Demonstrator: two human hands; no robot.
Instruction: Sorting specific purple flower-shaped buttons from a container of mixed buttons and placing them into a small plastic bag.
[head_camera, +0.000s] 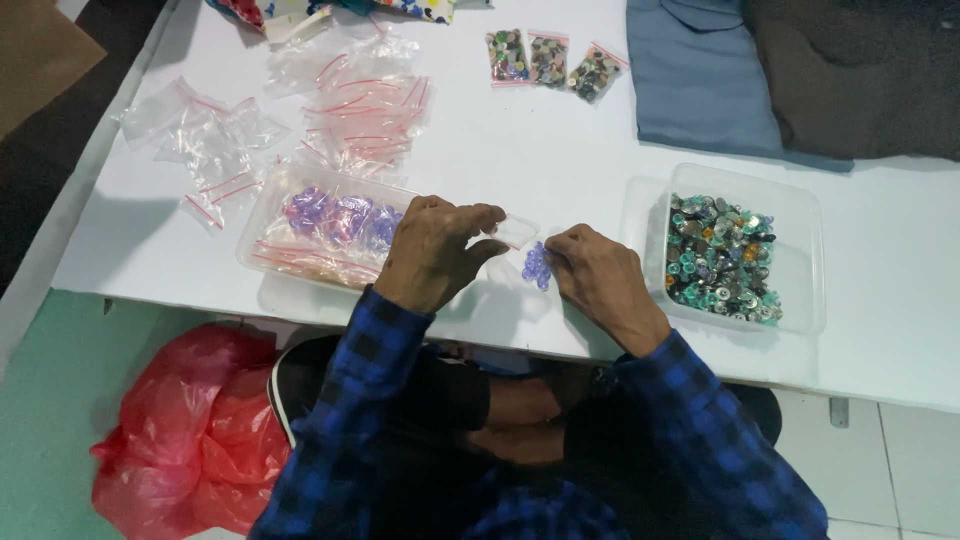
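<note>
left hand (435, 250) grip pinches clear crinkly bag (515, 232); right hand (598, 275) grip pinches purple buttons (537, 266) (small, round).

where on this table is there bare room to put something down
Bare white table lies between the pile of empty bags and the blue cloth. Crowded around the left hand, right hand, left tub and button tub.

You are sitting at a low white table (560, 150). Lying on it are a clear plastic tray of bagged purple pieces (320, 222), a clear plastic tub of mixed coloured buttons (735, 250), loose empty clear zip bags with red seals (345, 95), three small filled bags (555, 60), a small heap of purple pieces (537, 266) and folded blue and dark brown cloth (790, 70).
</note>
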